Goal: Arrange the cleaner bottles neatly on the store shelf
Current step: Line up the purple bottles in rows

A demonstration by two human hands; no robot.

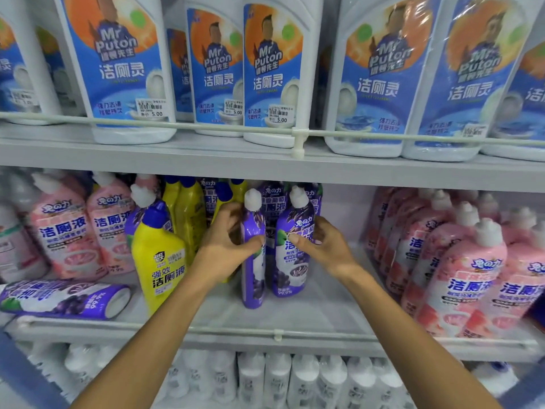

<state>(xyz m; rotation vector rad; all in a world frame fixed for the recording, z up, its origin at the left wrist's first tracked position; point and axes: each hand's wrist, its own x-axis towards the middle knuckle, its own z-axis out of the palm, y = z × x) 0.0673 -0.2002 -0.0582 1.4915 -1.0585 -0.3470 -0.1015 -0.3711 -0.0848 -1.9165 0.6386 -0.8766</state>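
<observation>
The person's left hand (227,242) is wrapped around a purple bottle (253,273). The right hand (321,246) holds a second purple bottle (290,270) just beside it. These 2 bottles stand upright in the middle of the shelf (324,317). A yellow bottle (159,255) stands to the left. A fallen purple bottle (65,296) lies on its side at the front left. Pink bottles (460,276) fill the right side. Big white bottles (126,69) sit on the shelf above.
</observation>
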